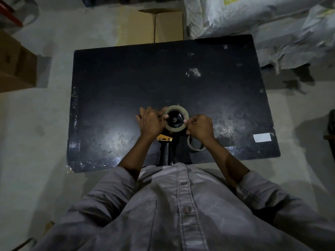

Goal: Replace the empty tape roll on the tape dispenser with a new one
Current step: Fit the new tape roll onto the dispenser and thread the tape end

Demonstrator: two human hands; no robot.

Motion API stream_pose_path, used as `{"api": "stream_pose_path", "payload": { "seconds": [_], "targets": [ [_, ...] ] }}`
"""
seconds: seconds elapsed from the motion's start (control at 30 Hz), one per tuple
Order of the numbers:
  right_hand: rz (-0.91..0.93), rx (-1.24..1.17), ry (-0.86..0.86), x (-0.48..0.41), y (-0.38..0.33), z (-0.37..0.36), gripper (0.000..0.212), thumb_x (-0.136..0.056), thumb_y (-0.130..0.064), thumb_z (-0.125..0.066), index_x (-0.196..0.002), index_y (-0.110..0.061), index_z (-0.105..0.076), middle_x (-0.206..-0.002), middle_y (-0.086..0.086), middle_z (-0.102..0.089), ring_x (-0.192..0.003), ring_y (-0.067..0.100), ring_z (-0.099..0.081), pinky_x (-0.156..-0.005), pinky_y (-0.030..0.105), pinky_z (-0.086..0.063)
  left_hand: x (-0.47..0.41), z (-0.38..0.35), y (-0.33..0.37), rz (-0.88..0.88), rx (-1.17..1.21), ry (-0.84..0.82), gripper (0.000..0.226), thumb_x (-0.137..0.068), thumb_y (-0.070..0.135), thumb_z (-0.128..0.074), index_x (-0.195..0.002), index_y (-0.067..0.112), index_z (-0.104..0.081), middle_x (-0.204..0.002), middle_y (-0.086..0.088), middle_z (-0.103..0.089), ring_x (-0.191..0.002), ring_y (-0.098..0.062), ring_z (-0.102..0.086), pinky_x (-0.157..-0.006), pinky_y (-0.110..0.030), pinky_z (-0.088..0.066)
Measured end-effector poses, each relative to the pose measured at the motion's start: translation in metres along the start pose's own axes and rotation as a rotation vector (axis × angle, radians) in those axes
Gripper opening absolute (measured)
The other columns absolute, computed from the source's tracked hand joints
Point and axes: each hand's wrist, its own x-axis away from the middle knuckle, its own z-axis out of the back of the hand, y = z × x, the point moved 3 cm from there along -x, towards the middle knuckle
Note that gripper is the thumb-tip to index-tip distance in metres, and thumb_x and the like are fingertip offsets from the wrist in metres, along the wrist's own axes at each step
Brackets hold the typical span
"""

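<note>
A hand-held tape dispenser (165, 149) with a black handle and a yellow plate lies on the black table (112, 84), handle toward me. A new roll of clear tape (184, 113) sits around the dispenser's black hub. My left hand (151, 121) grips the roll's left side, thumb on its inner edge. My right hand (200, 126) pinches the roll's right side. The empty cardboard core (190, 144) lies flat on the table just under my right wrist, partly hidden by it.
A white label (262, 137) is stuck near the table's right front corner. Cardboard boxes stand at the left (16, 62) and behind the table (168, 24). Large white sacks (262, 20) are piled at the back right.
</note>
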Motion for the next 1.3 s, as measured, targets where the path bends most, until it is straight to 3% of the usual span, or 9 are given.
{"api": "stream_pose_path", "payload": {
  "seconds": [0.27,0.5,0.77,0.9,0.97,1.0,1.07,1.13,1.3],
  "targets": [
    [-0.011,0.034,-0.005,-0.004,-0.009,0.000,0.030,-0.104,-0.025,-0.080,-0.092,0.003,-0.082,-0.093,0.028,-0.085,-0.091,0.037,-0.087,-0.091,0.048,-0.070,0.001,-0.001,-0.006,0.047,-0.056,0.013,0.038,-0.104,0.061,-0.062,-0.141,0.052,-0.069,-0.128,-0.009,-0.057,-0.132,-0.037,-0.044,-0.109,-0.052,-0.038],
    [-0.115,-0.073,-0.072,-0.013,-0.012,-0.001,0.027,-0.099,-0.019,-0.086,-0.101,0.008,-0.085,-0.096,0.027,-0.086,-0.092,0.036,-0.088,-0.096,0.051,-0.070,-0.003,-0.002,-0.011,0.085,-0.114,0.000,0.043,-0.101,0.070,-0.060,-0.135,0.048,-0.074,-0.133,-0.009,-0.054,-0.136,-0.036,-0.044,-0.111,-0.053,-0.037],
    [-0.123,-0.036,-0.079,-0.019,-0.022,0.001,0.032,-0.102,-0.020,-0.081,-0.112,0.010,-0.082,-0.103,0.027,-0.086,-0.099,0.031,-0.087,-0.096,0.040,-0.068,-0.009,0.000,-0.013,0.080,-0.176,-0.020,0.050,-0.100,0.075,-0.055,-0.132,0.043,-0.078,-0.134,-0.010,-0.052,-0.135,-0.037,-0.043,-0.109,-0.053,-0.036],
    [-0.152,0.025,-0.100,-0.026,-0.025,0.003,0.041,-0.102,-0.028,-0.082,-0.124,0.007,-0.076,-0.098,0.019,-0.086,-0.100,0.024,-0.087,-0.072,0.022,-0.060,-0.009,-0.001,-0.011,0.079,-0.178,-0.032,0.047,-0.101,0.072,-0.057,-0.135,0.046,-0.076,-0.136,-0.010,-0.052,-0.138,-0.036,-0.042,-0.111,-0.053,-0.036],
    [-0.154,0.058,-0.084,-0.030,-0.022,0.004,0.041,-0.101,-0.031,-0.083,-0.121,0.005,-0.078,-0.095,0.017,-0.087,-0.082,0.018,-0.085,-0.053,0.015,-0.051,-0.009,0.002,-0.007,0.043,-0.189,-0.039,0.046,-0.100,0.073,-0.058,-0.137,0.050,-0.073,-0.136,-0.011,-0.053,-0.138,-0.037,-0.042,-0.110,-0.052,-0.036],
    [-0.144,0.088,-0.079,-0.030,-0.020,0.005,0.039,-0.100,-0.033,-0.083,-0.118,0.003,-0.080,-0.100,0.017,-0.088,-0.073,0.014,-0.081,-0.052,0.013,-0.051,-0.010,0.004,-0.005,0.020,-0.192,-0.038,0.047,-0.099,0.073,-0.059,-0.138,0.050,-0.073,-0.136,-0.011,-0.053,-0.137,-0.038,-0.042,-0.109,-0.052,-0.036],
    [-0.097,0.098,-0.065,-0.028,-0.012,0.007,0.038,-0.098,-0.033,-0.085,-0.118,-0.001,-0.083,-0.109,0.018,-0.087,-0.088,0.019,-0.085,-0.082,0.023,-0.065,-0.009,0.005,-0.004,-0.023,-0.212,-0.030,0.051,-0.096,0.076,-0.062,-0.137,0.049,-0.073,-0.138,-0.010,-0.056,-0.138,-0.038,-0.042,-0.108,-0.052,-0.036],
    [-0.016,0.011,-0.028,-0.022,-0.006,0.008,0.042,-0.093,-0.028,-0.090,-0.127,-0.005,-0.081,-0.119,0.018,-0.085,-0.112,0.031,-0.084,-0.105,0.045,-0.065,-0.005,0.004,-0.005,-0.067,-0.225,-0.039,0.062,-0.089,0.083,-0.063,-0.140,0.048,-0.070,-0.140,-0.007,-0.059,-0.140,-0.038,-0.042,-0.108,-0.053,-0.037],
    [0.156,-0.011,0.039,-0.014,-0.011,0.008,0.042,-0.094,-0.040,-0.088,-0.123,-0.010,-0.086,-0.114,0.011,-0.088,-0.105,0.029,-0.085,-0.101,0.048,-0.066,0.011,-0.006,-0.002,-0.082,-0.132,-0.093,0.116,-0.062,0.093,-0.078,-0.161,0.040,-0.047,-0.153,0.004,-0.059,-0.143,-0.033,-0.043,-0.110,-0.051,-0.038]
  ]
}}
